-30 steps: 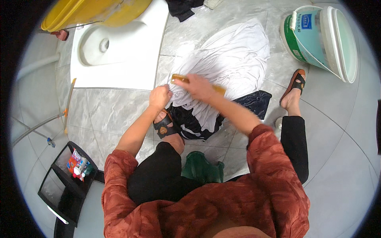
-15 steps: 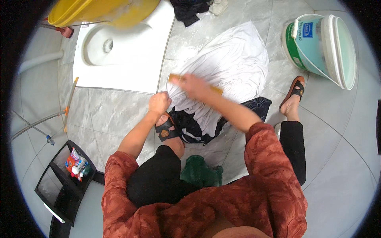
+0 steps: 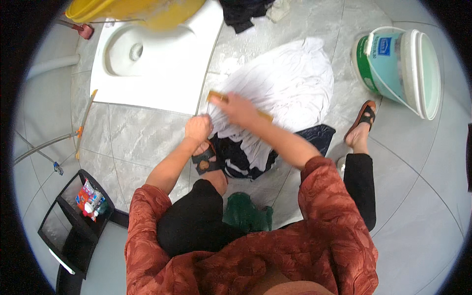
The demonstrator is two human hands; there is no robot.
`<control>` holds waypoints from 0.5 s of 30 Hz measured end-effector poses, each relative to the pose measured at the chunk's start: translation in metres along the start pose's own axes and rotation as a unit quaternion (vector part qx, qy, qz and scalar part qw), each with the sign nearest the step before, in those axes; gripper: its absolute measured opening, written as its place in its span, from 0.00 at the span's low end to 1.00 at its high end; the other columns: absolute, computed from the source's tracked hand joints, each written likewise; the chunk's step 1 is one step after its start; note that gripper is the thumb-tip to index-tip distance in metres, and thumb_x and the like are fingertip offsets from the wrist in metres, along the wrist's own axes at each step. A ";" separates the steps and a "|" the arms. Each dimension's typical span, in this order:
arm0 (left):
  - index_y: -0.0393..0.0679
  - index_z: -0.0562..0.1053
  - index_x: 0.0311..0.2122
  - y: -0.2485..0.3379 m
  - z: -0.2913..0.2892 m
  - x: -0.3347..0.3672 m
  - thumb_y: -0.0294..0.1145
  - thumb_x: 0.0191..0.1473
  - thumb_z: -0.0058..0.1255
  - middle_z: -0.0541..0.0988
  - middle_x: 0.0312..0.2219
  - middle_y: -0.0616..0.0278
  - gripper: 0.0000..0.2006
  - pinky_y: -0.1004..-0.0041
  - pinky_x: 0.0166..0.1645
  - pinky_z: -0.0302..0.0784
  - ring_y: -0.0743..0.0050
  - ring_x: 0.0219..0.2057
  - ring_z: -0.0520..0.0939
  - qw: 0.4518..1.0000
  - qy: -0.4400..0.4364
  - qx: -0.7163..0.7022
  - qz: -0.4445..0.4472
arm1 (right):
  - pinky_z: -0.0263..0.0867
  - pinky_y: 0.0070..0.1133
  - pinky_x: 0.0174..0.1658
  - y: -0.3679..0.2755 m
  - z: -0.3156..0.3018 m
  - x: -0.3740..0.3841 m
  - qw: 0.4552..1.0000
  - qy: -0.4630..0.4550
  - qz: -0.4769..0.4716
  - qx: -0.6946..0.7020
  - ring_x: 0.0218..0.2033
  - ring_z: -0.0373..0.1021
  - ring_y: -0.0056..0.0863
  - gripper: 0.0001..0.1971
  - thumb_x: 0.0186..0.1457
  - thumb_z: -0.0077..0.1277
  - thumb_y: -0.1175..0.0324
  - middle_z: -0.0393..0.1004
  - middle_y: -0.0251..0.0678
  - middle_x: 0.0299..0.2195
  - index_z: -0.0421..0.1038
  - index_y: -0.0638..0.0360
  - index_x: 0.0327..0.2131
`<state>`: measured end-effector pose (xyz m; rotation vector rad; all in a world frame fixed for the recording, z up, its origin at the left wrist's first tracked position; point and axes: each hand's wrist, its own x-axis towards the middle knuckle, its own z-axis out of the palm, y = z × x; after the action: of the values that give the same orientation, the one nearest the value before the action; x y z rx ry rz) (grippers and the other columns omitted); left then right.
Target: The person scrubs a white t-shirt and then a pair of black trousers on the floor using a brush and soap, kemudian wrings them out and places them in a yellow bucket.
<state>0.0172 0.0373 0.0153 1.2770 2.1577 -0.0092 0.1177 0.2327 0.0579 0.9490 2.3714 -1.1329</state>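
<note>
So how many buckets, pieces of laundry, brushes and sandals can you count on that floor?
Buckets: 2, a yellow one and a green and white one.
Pieces of laundry: 3, the white cloth, a dark garment under it and a dark heap at the top.
Brushes: 1, the scrubbing brush under the right hand.
Sandals: 2.
Total: 8.

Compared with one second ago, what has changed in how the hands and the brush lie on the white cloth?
The right hand kept its grip on the yellow brush and slid it a little along the white cloth, a short scrubbing stroke; the direction is hard to tell, as the camera shifted too. The left hand stayed clenched on the cloth's bunched edge. The bucket and dark cloth did not move.
</note>
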 end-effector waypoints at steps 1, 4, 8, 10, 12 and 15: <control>0.39 0.73 0.26 0.004 0.000 -0.001 0.36 0.45 0.51 0.78 0.25 0.47 0.10 0.55 0.35 0.75 0.46 0.29 0.79 1.000 -0.002 -0.003 0.011 | 0.68 0.35 0.42 0.033 -0.004 0.009 0.988 0.037 -0.102 -0.113 0.44 0.68 0.46 0.28 0.52 0.46 0.67 0.67 0.49 0.49 0.58 0.54 0.58; 0.40 0.74 0.27 0.011 -0.004 0.000 0.36 0.45 0.51 0.78 0.25 0.47 0.10 0.56 0.36 0.76 0.48 0.29 0.80 0.999 -0.030 0.006 -0.008 | 0.68 0.35 0.44 0.114 -0.072 0.035 0.961 0.233 -0.039 -0.142 0.40 0.70 0.47 0.24 0.53 0.41 0.73 0.68 0.53 0.44 0.60 0.41 0.55; 0.39 0.76 0.25 0.017 -0.013 0.001 0.34 0.45 0.50 0.80 0.27 0.49 0.09 0.59 0.35 0.78 0.50 0.30 0.81 0.999 -0.033 0.023 -0.023 | 0.69 0.35 0.40 0.120 -0.150 0.020 0.939 0.234 0.124 -0.219 0.36 0.72 0.43 0.20 0.56 0.39 0.70 0.72 0.54 0.35 0.62 0.43 0.53; 0.40 0.76 0.25 0.023 -0.016 0.003 0.34 0.45 0.50 0.80 0.27 0.48 0.08 0.59 0.35 0.78 0.50 0.30 0.81 0.999 -0.027 0.020 -0.022 | 0.70 0.35 0.35 0.115 -0.098 0.015 0.939 0.280 -0.076 -0.183 0.32 0.71 0.41 0.25 0.52 0.42 0.73 0.74 0.50 0.38 0.60 0.42 0.55; 0.40 0.76 0.25 0.018 -0.010 0.003 0.33 0.44 0.51 0.79 0.27 0.48 0.08 0.60 0.35 0.78 0.50 0.29 0.81 0.999 -0.026 0.021 -0.019 | 0.69 0.34 0.40 0.087 0.001 0.000 0.949 0.211 -0.199 -0.123 0.38 0.70 0.41 0.30 0.51 0.43 0.74 0.68 0.41 0.50 0.56 0.41 0.59; 0.40 0.76 0.25 0.017 -0.009 0.004 0.33 0.43 0.51 0.79 0.26 0.47 0.08 0.60 0.35 0.78 0.50 0.29 0.81 0.999 -0.012 0.029 -0.024 | 0.67 0.32 0.47 0.012 0.036 -0.066 0.977 -0.081 -0.142 -0.140 0.45 0.69 0.42 0.32 0.52 0.47 0.72 0.67 0.48 0.50 0.53 0.40 0.61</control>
<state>0.0249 0.0521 0.0254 1.2517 2.1810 -0.1073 0.1746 0.1818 0.0653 0.4173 2.4967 -0.8942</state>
